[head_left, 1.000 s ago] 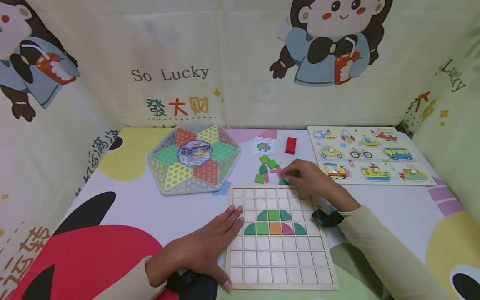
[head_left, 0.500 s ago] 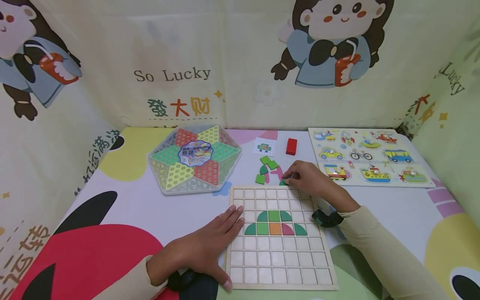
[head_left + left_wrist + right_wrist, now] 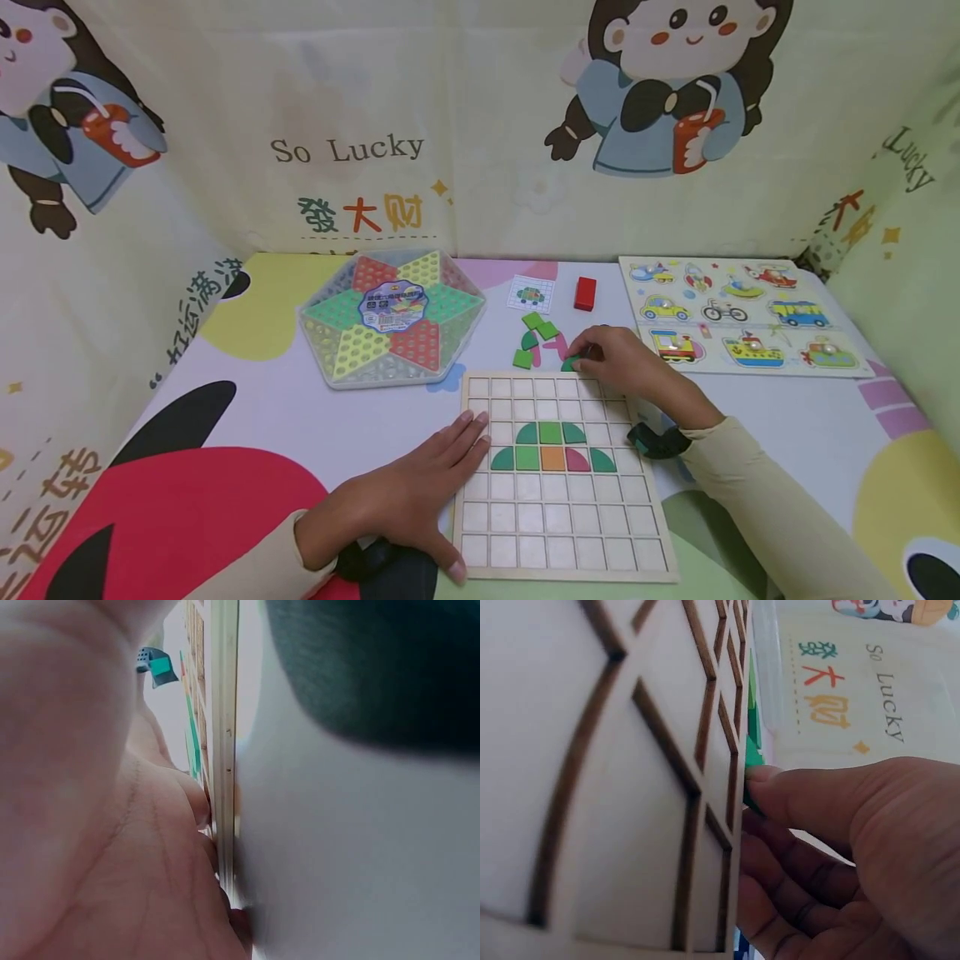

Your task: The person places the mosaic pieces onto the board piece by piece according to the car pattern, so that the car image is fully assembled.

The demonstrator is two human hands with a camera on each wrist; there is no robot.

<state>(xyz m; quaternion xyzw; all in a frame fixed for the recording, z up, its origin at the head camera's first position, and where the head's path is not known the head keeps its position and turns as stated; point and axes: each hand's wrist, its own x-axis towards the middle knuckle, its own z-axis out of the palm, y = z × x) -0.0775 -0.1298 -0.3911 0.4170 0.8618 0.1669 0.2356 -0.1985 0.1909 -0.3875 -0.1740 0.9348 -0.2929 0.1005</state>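
A wooden grid board (image 3: 562,575) lies in front of me, holding rows of green, orange and pink tiles in its middle cells. My left hand (image 3: 416,487) rests on the board's left edge, fingers stretched out and thumb near the lower corner. Beyond the far edge, my right hand (image 3: 622,362) pinches a dark green tile (image 3: 754,754) between thumb and finger; the fingers partly cover it. Next to that hand lie loose green square tiles (image 3: 549,331), a dark green rounded tile (image 3: 529,340) and pink tiles (image 3: 555,345).
A hexagonal game board (image 3: 393,321) with red, yellow and green triangles lies at the back left. Behind the loose tiles are a pattern card (image 3: 531,294) and a red block (image 3: 585,293). A vehicle picture puzzle (image 3: 738,317) lies at the back right.
The view has shifted slightly. Both hands keep nearly the same place, and the tiles on the board look unchanged.
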